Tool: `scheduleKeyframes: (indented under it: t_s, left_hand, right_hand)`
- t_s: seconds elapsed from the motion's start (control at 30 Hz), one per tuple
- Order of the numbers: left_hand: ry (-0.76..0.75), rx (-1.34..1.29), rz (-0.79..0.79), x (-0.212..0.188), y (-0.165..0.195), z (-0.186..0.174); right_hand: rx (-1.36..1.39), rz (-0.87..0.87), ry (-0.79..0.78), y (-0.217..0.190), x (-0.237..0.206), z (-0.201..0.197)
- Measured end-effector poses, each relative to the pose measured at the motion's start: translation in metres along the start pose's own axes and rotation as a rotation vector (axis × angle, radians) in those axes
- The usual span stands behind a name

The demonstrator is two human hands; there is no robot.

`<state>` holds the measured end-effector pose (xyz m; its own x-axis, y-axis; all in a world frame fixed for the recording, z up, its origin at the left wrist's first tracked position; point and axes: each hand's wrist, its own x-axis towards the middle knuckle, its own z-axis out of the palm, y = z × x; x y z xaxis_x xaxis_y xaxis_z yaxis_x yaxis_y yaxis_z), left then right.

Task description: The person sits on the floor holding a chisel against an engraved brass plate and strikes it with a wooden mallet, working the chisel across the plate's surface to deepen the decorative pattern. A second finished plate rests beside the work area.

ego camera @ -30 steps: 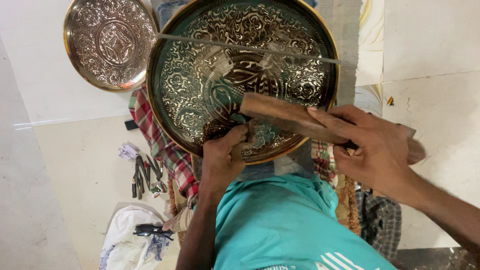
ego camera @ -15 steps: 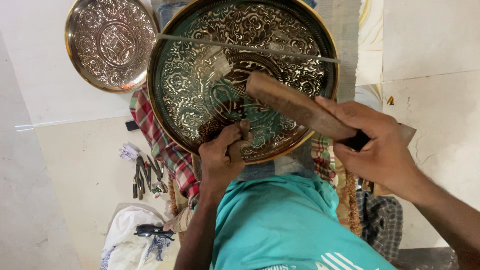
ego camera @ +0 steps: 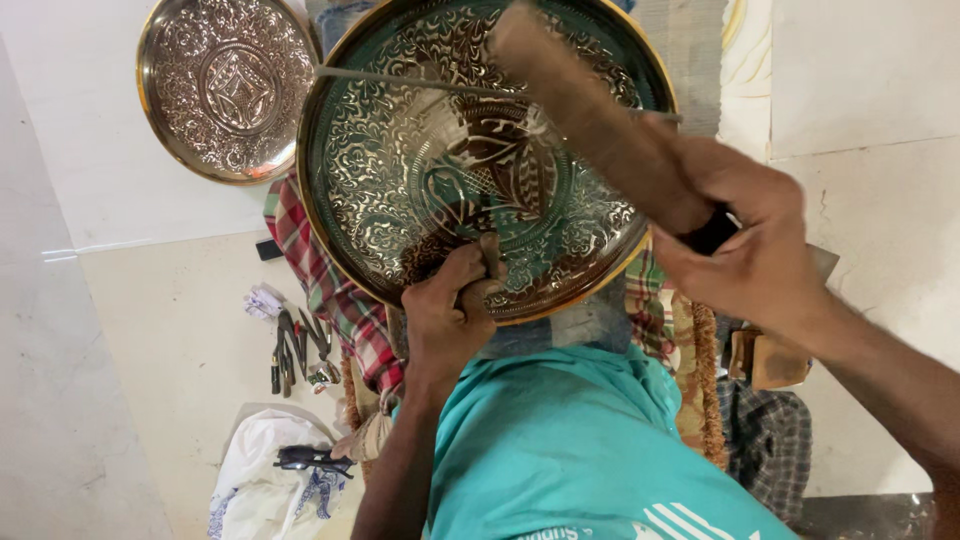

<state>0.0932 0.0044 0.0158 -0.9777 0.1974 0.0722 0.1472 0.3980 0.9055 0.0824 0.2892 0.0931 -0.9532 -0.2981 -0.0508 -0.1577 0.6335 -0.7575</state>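
A large round engraved brass plate (ego camera: 400, 170) rests in front of me on a checked cloth (ego camera: 320, 280). My left hand (ego camera: 450, 315) grips a small metal chisel (ego camera: 490, 255) with its tip on the plate's lower middle. My right hand (ego camera: 745, 245) holds a wooden mallet (ego camera: 590, 120) by its dark handle, the wooden head raised over the plate's upper right. A thin metal rod (ego camera: 400, 80) lies across the plate's top.
A smaller engraved brass plate (ego camera: 225, 85) lies on the floor at the upper left. Pliers and small hand tools (ego camera: 295, 345) sit left of the cloth. A white cloth with dark glasses (ego camera: 285, 465) lies at the lower left.
The mallet has swung up and away from the chisel, its head now high over the plate. My left hand has stayed on the chisel at the same spot.
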Motion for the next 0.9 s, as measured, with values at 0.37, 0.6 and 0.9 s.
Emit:
scheduleKeyframes:
  t_s: [0.37,0.6,0.9]
  left_hand:
    - [-0.022,-0.068,-0.060,0.002,0.001,0.000]
    - [-0.057,0.008,-0.083,0.003,0.004,-0.004]
    - [-0.256,0.044,0.002,0.015,0.000,-0.014]
  right_hand:
    - [-0.170,-0.117,-0.001,0.010,-0.005,0.013]
    - [-0.189,0.152,-0.037,0.016,-0.018,0.023]
    - [0.371,0.192,0.249,0.001,-0.037,0.059]
